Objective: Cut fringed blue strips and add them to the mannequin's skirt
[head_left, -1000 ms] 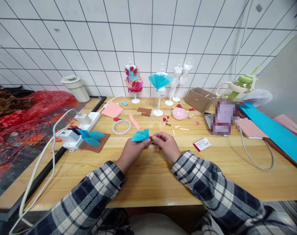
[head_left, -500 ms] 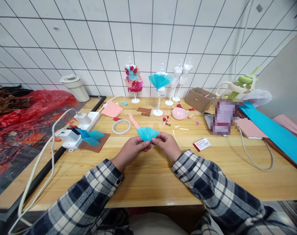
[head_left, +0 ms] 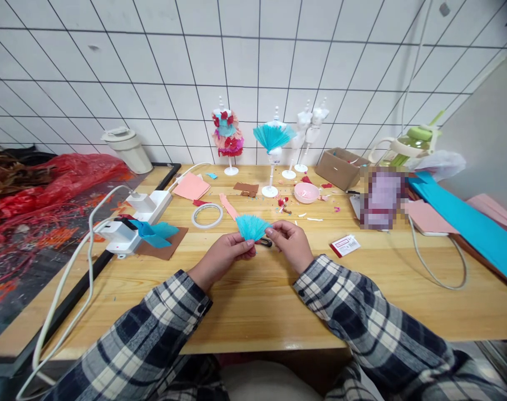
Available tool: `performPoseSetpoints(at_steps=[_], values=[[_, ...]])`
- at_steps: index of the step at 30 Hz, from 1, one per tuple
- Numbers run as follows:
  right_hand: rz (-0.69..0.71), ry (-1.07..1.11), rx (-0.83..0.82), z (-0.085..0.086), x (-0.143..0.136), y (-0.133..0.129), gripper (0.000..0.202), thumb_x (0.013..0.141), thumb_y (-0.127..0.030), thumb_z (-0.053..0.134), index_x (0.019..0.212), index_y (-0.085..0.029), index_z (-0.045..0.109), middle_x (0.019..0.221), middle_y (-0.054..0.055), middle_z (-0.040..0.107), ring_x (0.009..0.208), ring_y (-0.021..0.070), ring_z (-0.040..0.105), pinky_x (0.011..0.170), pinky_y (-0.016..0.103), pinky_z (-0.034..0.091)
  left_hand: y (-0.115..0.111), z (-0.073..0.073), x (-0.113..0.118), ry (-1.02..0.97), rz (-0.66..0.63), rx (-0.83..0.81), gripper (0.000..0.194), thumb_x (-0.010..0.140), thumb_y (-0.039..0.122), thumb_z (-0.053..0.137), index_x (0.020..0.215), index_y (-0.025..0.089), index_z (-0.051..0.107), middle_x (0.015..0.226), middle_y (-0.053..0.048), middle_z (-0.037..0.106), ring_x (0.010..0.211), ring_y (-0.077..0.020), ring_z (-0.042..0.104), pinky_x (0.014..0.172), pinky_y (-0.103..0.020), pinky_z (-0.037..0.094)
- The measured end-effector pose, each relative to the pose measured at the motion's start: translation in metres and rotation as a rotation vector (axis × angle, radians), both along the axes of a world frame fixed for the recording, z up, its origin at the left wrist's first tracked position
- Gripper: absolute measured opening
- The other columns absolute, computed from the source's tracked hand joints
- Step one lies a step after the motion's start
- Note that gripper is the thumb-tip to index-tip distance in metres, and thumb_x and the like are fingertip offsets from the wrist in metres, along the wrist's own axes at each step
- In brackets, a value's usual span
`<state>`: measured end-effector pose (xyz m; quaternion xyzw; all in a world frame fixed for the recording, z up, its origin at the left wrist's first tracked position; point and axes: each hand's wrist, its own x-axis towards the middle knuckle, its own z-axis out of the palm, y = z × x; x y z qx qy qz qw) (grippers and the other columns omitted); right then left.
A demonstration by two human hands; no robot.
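Note:
A pleated turquoise paper fan (head_left: 251,227) is pinched at its narrow lower end by my left hand (head_left: 226,253), above the wooden table. My right hand (head_left: 293,244) has its thumb and forefinger pressed together at the fan's right edge. A small black object (head_left: 265,242) shows between my hands, below the fan. Behind the fan lies a pink paper strip (head_left: 228,206), with a roll of tape (head_left: 207,215) to its left. A larger turquoise fan (head_left: 274,137) covers the chest of a white mini mannequin.
A dressed mannequin (head_left: 228,133) and two bare ones stand by the tiled wall. A pink bowl (head_left: 306,192), cardboard box (head_left: 340,168), and tag (head_left: 345,245) are on the right. At left are a power strip (head_left: 147,214) with cables and a white cup (head_left: 130,150).
My right hand has moved slightly up and right, away from my left fingertips. The fan has shifted a little and stands more upright. The black object between my hands now shows.

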<state>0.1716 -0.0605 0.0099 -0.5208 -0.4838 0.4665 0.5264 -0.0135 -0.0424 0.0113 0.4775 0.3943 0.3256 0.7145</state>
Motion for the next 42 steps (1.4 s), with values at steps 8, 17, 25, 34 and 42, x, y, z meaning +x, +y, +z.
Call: performPoseSetpoints(at_steps=[8,17,25,34,42], values=[[-0.089,0.073,0.033,0.000,0.007,0.001,0.044,0.078,-0.058,0.061,0.090,-0.017,0.071,0.079,0.005,0.068,0.049,0.0093,0.045,0.044,0.024,0.038,0.001,0.003,-0.002,-0.037,0.054,-0.044,0.029,0.068,0.035,0.080,0.087,0.014,0.075,0.073,-0.005,0.066,0.069,-0.0136,0.059,0.070,-0.027,0.049],[-0.100,-0.043,0.032,0.001,0.004,0.001,0.032,0.069,-0.049,0.071,0.077,-0.018,0.068,0.061,0.000,0.055,0.051,0.0104,0.041,0.045,0.024,0.037,0.002,0.001,-0.003,-0.015,0.024,-0.019,0.027,0.069,0.035,0.080,0.086,0.015,0.074,0.071,-0.003,0.066,0.068,-0.0117,0.057,0.070,-0.026,0.046],[0.124,0.166,0.012,-0.008,0.011,0.006,0.052,0.075,-0.041,0.070,0.123,-0.024,0.059,0.105,0.005,0.063,0.072,0.0128,0.058,0.053,0.022,0.048,-0.001,0.009,-0.009,-0.150,-0.101,-0.167,0.021,0.071,0.030,0.079,0.085,0.015,0.073,0.075,-0.004,0.066,0.070,-0.0122,0.058,0.070,-0.025,0.047],[0.762,0.202,0.053,0.003,0.005,-0.008,0.056,0.062,-0.035,0.086,0.114,-0.028,0.065,0.160,0.003,0.023,0.144,0.0264,0.028,0.109,0.040,0.036,-0.013,0.004,-0.014,-0.384,-0.654,-0.436,0.024,0.072,0.030,0.077,0.082,0.010,0.069,0.070,-0.005,0.065,0.067,-0.0173,0.063,0.064,-0.030,0.053],[0.569,0.287,0.066,0.000,0.002,-0.006,0.029,0.068,-0.037,0.083,0.076,-0.019,0.062,0.124,0.008,0.065,0.115,0.0223,0.058,0.097,0.037,0.043,-0.009,0.005,-0.010,-0.252,-0.661,-0.449,0.056,0.078,0.066,0.058,0.077,0.011,0.067,0.070,-0.008,0.064,0.066,-0.0195,0.063,0.061,-0.032,0.053]])
